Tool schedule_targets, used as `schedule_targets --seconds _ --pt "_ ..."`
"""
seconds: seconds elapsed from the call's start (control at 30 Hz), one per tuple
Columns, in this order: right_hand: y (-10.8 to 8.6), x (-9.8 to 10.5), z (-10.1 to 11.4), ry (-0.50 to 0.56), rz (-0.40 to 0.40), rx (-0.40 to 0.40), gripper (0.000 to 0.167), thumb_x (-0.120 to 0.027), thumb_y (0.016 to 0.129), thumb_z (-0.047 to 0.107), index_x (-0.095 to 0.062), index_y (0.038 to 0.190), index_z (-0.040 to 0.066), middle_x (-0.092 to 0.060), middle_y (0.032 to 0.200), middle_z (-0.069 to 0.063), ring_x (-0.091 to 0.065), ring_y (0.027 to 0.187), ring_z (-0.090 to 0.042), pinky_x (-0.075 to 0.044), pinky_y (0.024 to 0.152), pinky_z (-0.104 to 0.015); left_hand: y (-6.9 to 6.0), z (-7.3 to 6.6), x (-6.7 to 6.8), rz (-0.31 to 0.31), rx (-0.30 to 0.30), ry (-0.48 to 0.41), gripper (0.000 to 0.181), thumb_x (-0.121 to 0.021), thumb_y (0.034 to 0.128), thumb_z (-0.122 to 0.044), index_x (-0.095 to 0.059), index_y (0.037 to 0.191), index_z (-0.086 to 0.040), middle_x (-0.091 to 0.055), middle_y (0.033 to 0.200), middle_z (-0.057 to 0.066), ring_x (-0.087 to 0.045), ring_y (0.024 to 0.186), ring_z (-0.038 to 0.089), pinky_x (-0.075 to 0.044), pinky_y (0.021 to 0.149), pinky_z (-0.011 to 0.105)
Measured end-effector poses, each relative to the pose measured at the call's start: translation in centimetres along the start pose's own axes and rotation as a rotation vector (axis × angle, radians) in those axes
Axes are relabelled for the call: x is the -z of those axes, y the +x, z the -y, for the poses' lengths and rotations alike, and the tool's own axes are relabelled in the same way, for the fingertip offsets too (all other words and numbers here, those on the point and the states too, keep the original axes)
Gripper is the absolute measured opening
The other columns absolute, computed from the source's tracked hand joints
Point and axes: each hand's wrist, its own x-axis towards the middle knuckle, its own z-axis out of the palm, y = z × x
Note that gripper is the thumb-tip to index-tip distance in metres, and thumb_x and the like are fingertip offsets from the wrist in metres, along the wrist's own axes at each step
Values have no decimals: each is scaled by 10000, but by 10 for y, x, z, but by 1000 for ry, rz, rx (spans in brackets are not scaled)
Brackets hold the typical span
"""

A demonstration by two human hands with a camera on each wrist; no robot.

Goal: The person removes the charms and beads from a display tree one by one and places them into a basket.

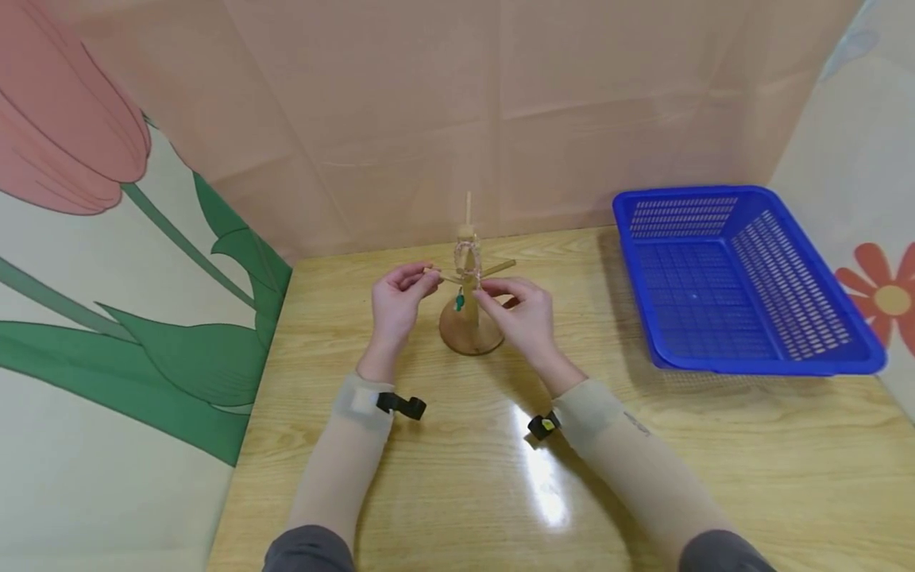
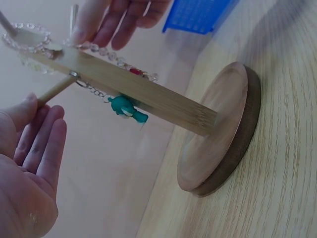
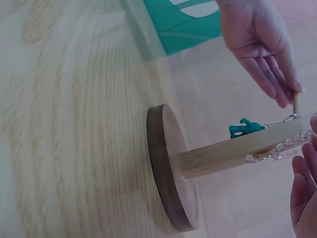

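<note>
A wooden stand (image 1: 470, 338) with a round base, an upright post and side pegs stands on the table. My left hand (image 1: 402, 298) pinches the tip of the left peg (image 2: 58, 90) between thumb and finger. From that peg hangs a green figure keychain (image 2: 124, 106) on a small chain. My right hand (image 1: 525, 314) is at the post's right side, its thumb and index finger pinching a strand of clear beads (image 2: 119, 61) with a red bead. Another clear bead bracelet (image 1: 468, 253) loops around the upper part of the stand.
A blue plastic basket (image 1: 715, 361) sits on the wooden table (image 1: 457, 477) to the right. A plain pinkish cloth (image 1: 400, 119) hangs behind, with flower-printed panels at both sides. The right peg (image 1: 499, 268) points toward the back right.
</note>
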Motion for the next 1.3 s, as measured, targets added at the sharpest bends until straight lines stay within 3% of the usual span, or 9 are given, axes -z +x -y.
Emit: schedule_targets --seconds 0.17,0.43,0.6,0.83,1.07,1.3 --pt "2 -1 3 -15 2 -28 172 -881 932 224 -851 1053 106 -814 999 -7 -755 892 -178 -601 664 -217 0 -1 0 3 15 -8 194 -779 953 58 -722 1120 138 -806 963 64 -792 854 171 -683 829 354" --pt "4 -2 4 -28 -4 -63 162 -880 932 234 -854 1025 102 -815 979 -2 -742 860 -158 -594 650 -223 0 -1 0 -2 27 -19 152 -794 948 45 -753 1089 84 -804 967 59 -794 857 175 -683 831 354" --pt "5 -2 5 -23 -21 -52 156 -874 937 221 -853 1019 90 -817 971 -14 -740 829 -154 -577 632 -192 0 -2 -1 6 30 -21 190 -787 954 45 -728 1115 127 -801 972 57 -792 863 170 -681 839 353" --pt "7 3 12 -6 -60 -46 147 -867 939 210 -851 992 74 -816 954 -27 -737 800 -157 -608 615 -314 1 -3 -2 6 41 -22 230 -773 961 55 -697 1146 168 -799 980 41 -791 866 163 -679 845 346" --pt "9 11 17 6 -103 -18 128 -870 931 193 -848 972 74 -816 950 -27 -728 780 -159 -559 611 -172 1 -4 -2 -12 49 -34 172 -787 946 63 -738 1107 98 -800 973 66 -793 850 177 -683 829 349" --pt "10 19 21 42 -149 -3 123 -876 929 189 -851 969 76 -818 951 -30 -719 766 -98 -558 619 -181 1 0 1 -17 52 -22 196 -782 953 60 -726 1128 127 -801 984 75 -793 854 181 -683 831 356"
